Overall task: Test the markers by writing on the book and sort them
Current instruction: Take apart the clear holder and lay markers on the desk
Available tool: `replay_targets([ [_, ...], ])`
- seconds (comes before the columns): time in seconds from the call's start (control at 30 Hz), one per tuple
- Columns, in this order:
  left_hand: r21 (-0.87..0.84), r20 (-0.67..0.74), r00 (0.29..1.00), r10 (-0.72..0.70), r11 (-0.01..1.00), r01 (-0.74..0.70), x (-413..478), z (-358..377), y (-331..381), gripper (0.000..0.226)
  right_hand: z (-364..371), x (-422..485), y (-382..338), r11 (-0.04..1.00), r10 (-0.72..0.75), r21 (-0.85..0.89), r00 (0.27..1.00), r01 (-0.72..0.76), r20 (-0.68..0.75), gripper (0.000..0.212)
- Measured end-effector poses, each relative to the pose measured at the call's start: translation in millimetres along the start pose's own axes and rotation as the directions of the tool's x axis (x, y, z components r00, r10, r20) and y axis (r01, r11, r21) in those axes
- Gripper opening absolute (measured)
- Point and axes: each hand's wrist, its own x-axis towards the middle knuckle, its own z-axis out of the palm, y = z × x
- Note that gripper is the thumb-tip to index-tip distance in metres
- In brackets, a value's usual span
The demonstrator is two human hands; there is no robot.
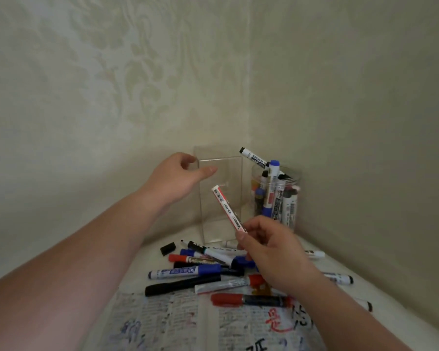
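At frame centre the right hand (271,252) is pinching a red-and-white marker (227,209) by its lower end, tilted before the clear box (235,173), while the left hand (180,173) is hovering loosely curled and empty at the box's left rim, above loose markers (200,271) lying on the scribbled book (162,323).

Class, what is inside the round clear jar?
Several markers stand in the jar, blue- and black-capped ones poking above its rim. How many sit behind them is hidden.
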Motion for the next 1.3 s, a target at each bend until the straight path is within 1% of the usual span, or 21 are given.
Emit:
replay_targets([
  [0.03,-0.002,-0.007,1.000,0.013,1.000,-0.013,-1.6,4.2,-0.7,0.075,0.0,0.7,1.1,1.000,0.002,-0.005,1.000,-0.002,0.001,0.011],
  [0.13,-0.054,-0.020,0.996,0.088,0.995,-0.089,-7.2,13.5,-1.4,0.085,-1.4,1.0,3.3,1.000,0.017,-0.021,1.000,-0.018,-0.020,0.012],
  [0.17,-0.038,-0.027,0.991,0.129,0.991,-0.130,-7.1,14.9,-2.0,0.086,-2.4,1.4,3.8,1.000,0.027,-0.010,0.999,-0.027,-0.035,0.012],
  [0.2,0.012,-0.033,0.984,0.177,0.984,-0.177,-5.9,15.8,-2.3,0.083,-3.7,1.9,4.1,0.999,0.040,0.002,0.998,-0.040,-0.049,0.012],
  [0.3,0.183,-0.033,0.955,0.295,0.941,-0.284,-0.8,13.9,0.0,0.064,-7.7,3.7,2.7,0.998,0.066,0.012,0.995,-0.065,-0.074,0.011],
  [0.37,0.198,-0.007,0.947,0.321,0.929,-0.314,0.6,13.2,0.7,0.057,-9.3,4.6,1.8,0.998,0.064,0.026,0.995,-0.063,-0.070,0.010],
  [0.43,0.177,0.004,0.945,0.326,0.930,-0.322,-0.7,13.6,-0.3,0.053,-9.9,5.0,2.3,0.998,0.055,0.026,0.996,-0.054,-0.066,0.010],
  [0.57,0.176,-0.023,0.926,0.376,0.914,-0.367,-1.0,13.8,0.3,0.043,-10.5,4.2,3.2,0.999,0.034,0.035,0.997,-0.032,-0.071,0.010],
  [0.63,0.154,-0.064,0.929,0.365,0.923,-0.352,2.4,11.9,3.7,0.040,-11.1,3.0,1.2,0.999,0.020,0.047,0.997,-0.017,-0.074,0.010],
  [0.73,0.171,-0.134,0.940,0.314,0.942,-0.290,8.9,6.4,16.2,0.046,-11.6,0.7,-1.8,0.998,0.002,0.057,0.996,0.002,-0.086,0.008],
  [0.83,0.153,-0.176,0.957,0.231,0.967,-0.205,18.1,1.0,31.4,0.049,-10.7,-0.5,-5.6,0.997,-0.037,0.056,0.991,0.045,-0.129,0.006],
  [0.9,0.159,-0.170,0.971,0.169,0.977,-0.143,22.8,-2.3,40.5,0.052,-10.6,1.3,-10.4,0.996,-0.051,0.064,0.983,0.063,-0.176,0.004],
  [1.03,0.208,-0.137,0.980,0.145,0.971,-0.115,27.5,-8.7,50.3,0.054,-9.7,14.8,-34.2,0.992,-0.065,0.090,0.967,0.090,-0.248,0.008],
  [1.17,0.222,-0.119,0.985,0.125,0.970,-0.097,29.4,-12.2,55.1,0.053,-4.9,39.9,-65.4,0.989,-0.142,0.000,0.940,0.150,-0.311,0.016],
  [1.23,0.235,-0.117,0.986,0.115,0.968,-0.085,29.9,-13.6,59.1,0.052,-0.1,52.6,-76.2,0.986,-0.165,-0.032,0.936,0.163,-0.310,0.010],
  [1.27,0.232,-0.116,0.987,0.108,0.970,-0.079,30.3,-14.4,61.4,0.052,2.5,56.7,-79.7,0.987,-0.160,-0.048,0.940,0.153,-0.301,0.016],
  [1.3,0.224,-0.112,0.989,0.100,0.972,-0.073,31.0,-14.8,63.2,0.052,4.8,59.0,-81.3,0.989,-0.148,-0.051,0.945,0.139,-0.291,0.027],
])
